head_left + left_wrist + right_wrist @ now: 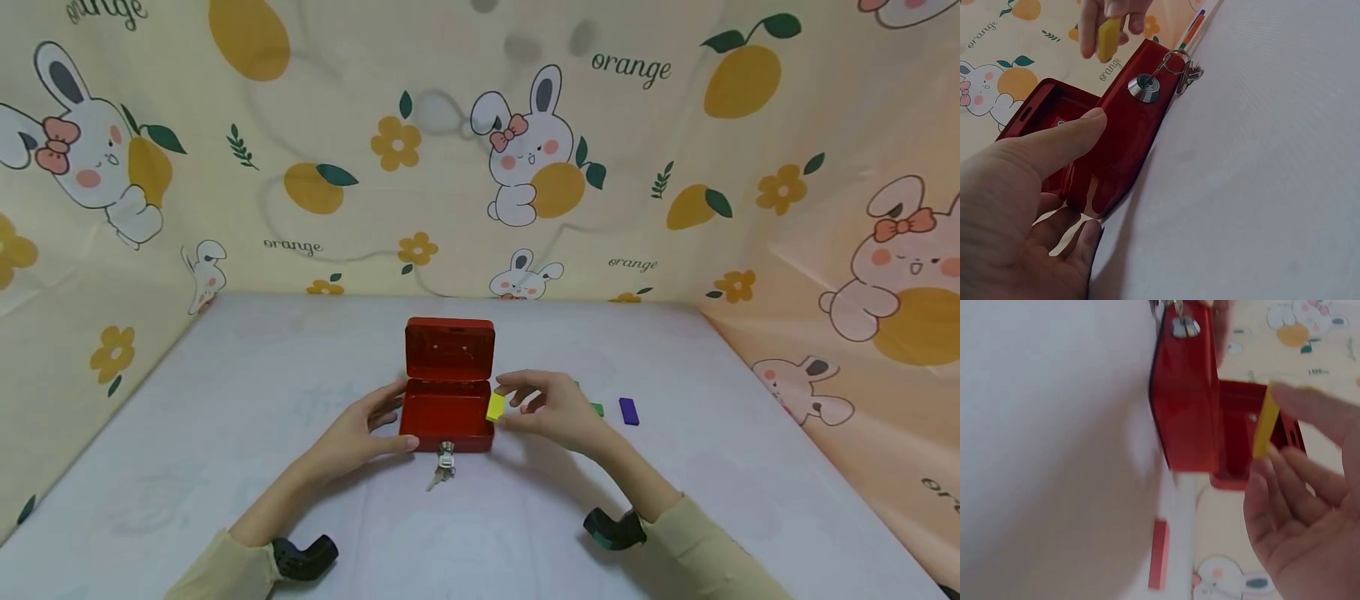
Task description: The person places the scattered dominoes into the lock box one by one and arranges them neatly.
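A red cash box (472, 443) stands with its lid (450, 354) raised, and its inside looks bare in the head view. My left hand (367, 429) holds the box at its left side, thumb on the front wall and fingers along the side. My right hand (558, 408) pinches a yellow block (496, 407) between thumb and fingertips, above the box's right edge. In the right wrist view the yellow block (1265, 422) is seen narrow side on. A key sits in the front lock (1144, 88), with other keys (442, 477) hanging from its ring.
Right of the box lie a purple block (628, 411) and a green block (597, 409), the green one partly hidden by my right hand. A pink block (1159, 553) shows in the right wrist view. A patterned cloth (450, 192) hangs behind and beside the white table (262, 358).
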A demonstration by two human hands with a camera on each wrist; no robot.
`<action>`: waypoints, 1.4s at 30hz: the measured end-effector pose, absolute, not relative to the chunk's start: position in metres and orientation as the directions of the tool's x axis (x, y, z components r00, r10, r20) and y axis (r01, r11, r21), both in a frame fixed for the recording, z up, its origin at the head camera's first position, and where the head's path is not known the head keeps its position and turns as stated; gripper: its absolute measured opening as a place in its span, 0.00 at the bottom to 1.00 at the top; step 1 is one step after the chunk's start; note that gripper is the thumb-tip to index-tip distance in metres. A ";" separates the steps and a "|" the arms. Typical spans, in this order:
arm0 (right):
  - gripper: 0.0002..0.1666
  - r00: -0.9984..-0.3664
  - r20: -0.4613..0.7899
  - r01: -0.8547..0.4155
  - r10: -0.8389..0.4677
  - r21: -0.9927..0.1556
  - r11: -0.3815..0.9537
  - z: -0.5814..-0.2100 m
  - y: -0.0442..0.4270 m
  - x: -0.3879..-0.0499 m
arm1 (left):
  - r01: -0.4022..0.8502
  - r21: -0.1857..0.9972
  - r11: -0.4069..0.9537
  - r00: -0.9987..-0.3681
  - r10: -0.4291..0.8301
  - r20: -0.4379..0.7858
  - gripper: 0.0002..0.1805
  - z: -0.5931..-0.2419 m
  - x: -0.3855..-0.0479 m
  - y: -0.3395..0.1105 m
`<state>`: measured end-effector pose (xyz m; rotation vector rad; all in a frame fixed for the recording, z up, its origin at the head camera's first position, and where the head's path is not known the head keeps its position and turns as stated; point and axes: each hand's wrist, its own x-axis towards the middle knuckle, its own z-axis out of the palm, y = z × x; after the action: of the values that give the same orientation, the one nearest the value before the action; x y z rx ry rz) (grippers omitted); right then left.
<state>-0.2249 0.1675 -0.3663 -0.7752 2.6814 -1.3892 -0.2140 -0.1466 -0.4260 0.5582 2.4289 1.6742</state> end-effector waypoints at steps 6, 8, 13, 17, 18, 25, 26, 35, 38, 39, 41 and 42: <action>0.31 -0.910 0.205 -0.371 -0.361 -0.791 0.487 -0.368 0.144 -0.231 | 0.212 0.920 0.329 -0.927 0.365 0.083 0.47 -0.425 -0.214 -0.146; 0.30 -0.908 0.199 -0.369 -0.369 -0.798 0.477 -0.369 0.137 -0.233 | 0.207 0.922 0.328 -0.927 0.367 0.078 0.47 -0.426 -0.214 -0.146; 0.30 -0.889 0.171 -0.380 -0.425 -0.793 0.476 -0.375 0.116 -0.239 | 0.202 0.923 0.327 -0.925 0.372 0.070 0.48 -0.428 -0.216 -0.146; 0.28 -0.868 0.170 -0.409 -0.466 -0.778 0.477 -0.379 0.101 -0.244 | 0.203 0.923 0.327 -0.923 0.380 0.068 0.48 -0.428 -0.216 -0.148; 0.28 -0.863 0.174 -0.416 -0.475 -0.777 0.472 -0.379 0.097 -0.245 | 0.204 0.922 0.328 -0.922 0.382 0.068 0.48 -0.427 -0.216 -0.148; 0.23 -0.835 0.185 -0.443 -0.519 -0.784 0.434 -0.384 0.079 -0.253 | 0.203 0.918 0.341 -0.923 0.379 0.064 0.47 -0.425 -0.214 -0.148; 0.22 -0.835 0.178 -0.440 -0.520 -0.785 0.437 -0.385 0.077 -0.254 | 0.202 0.918 0.342 -0.924 0.379 0.062 0.47 -0.425 -0.214 -0.148; 0.22 -0.828 0.143 -0.437 -0.542 -0.771 0.464 -0.397 0.064 -0.258 | 0.204 0.914 0.350 -0.922 0.383 0.059 0.47 -0.428 -0.215 -0.148; 0.21 -0.839 0.130 -0.421 -0.529 -0.770 0.479 -0.399 0.059 -0.258 | 0.208 0.911 0.356 -0.922 0.382 0.061 0.47 -0.428 -0.215 -0.149; 0.21 -0.843 0.127 -0.414 -0.522 -0.772 0.482 -0.400 0.058 -0.259 | 0.209 0.910 0.357 -0.922 0.383 0.061 0.47 -0.428 -0.215 -0.149; 0.21 -0.854 0.118 -0.401 -0.506 -0.769 0.498 -0.401 0.055 -0.259 | 0.207 0.910 0.358 -0.922 0.382 0.059 0.47 -0.428 -0.215 -0.149; 0.21 -0.860 0.115 -0.394 -0.498 -0.768 0.504 -0.401 0.054 -0.258 | 0.207 0.911 0.357 -0.922 0.383 0.059 0.47 -0.428 -0.215 -0.149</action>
<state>-0.2584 0.0543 -0.4012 -0.7802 2.6175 -1.2885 -0.2149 -0.1491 -0.4280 0.5371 2.4485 1.6073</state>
